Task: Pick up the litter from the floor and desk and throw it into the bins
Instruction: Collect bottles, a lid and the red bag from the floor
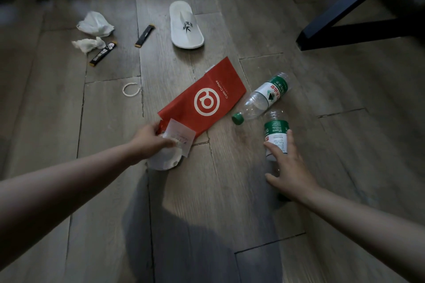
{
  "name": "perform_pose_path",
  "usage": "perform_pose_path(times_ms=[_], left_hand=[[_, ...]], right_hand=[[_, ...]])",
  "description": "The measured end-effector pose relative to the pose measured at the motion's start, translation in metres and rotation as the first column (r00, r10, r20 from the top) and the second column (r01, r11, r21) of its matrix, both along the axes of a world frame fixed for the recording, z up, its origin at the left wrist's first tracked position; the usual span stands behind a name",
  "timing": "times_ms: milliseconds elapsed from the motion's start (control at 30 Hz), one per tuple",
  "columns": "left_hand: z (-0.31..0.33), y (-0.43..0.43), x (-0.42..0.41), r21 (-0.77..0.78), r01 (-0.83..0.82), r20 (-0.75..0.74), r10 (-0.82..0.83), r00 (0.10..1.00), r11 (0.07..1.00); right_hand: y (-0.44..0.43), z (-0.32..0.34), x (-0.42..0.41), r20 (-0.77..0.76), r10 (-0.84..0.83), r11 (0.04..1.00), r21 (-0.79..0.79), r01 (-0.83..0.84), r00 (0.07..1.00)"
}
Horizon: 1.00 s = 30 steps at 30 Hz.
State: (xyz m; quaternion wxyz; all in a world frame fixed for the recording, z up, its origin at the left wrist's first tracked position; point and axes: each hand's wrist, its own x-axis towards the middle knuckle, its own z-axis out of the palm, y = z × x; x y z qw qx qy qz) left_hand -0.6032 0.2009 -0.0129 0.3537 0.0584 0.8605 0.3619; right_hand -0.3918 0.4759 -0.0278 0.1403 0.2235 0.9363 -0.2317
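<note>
Scanning from the left, I see two crumpled tissues [95, 23] on the wooden floor [230, 190], with a black sachet [102, 53] touching the smaller one. A white ring [131, 90] and a second sachet [145, 35] lie further right. The left hand [149, 140] has its fingers curled on the near corner of the red paper bag [207, 99] and the white slip [179, 135] on it. A rounded white thing sits under that hand; I cannot tell what it is. A white slipper [186, 25] lies beyond the bag. Just right of the bag lies a capped bottle [262, 99]. The right hand [287, 167] rests on a second bottle [276, 131], fingers spread and nearly straight. A dark table leg [345, 18] stands far right.
</note>
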Motion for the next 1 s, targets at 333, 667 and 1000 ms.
perform_pose_path(times_ms=[333, 667, 1000], left_hand=[[0.008, 0.004, 0.018, 0.144, -0.02, -0.047, 0.027, 0.999, 0.989], [-0.031, 0.017, -0.002, 0.239, -0.189, 0.082, 0.174, 0.981, 0.952], [-0.043, 0.017, -0.004, 0.174, -0.234, 0.105, 0.219, 0.97, 0.956]], right_hand=[[-0.004, -0.01, 0.004, -0.067, 0.001, 0.998, -0.057, -0.005, 0.998], [-0.007, -0.042, -0.008, -0.338, -0.03, 0.988, 0.135, 0.08, 0.941], [-0.01, -0.052, -0.005, -0.377, -0.049, 0.985, 0.133, 0.107, 0.925]])
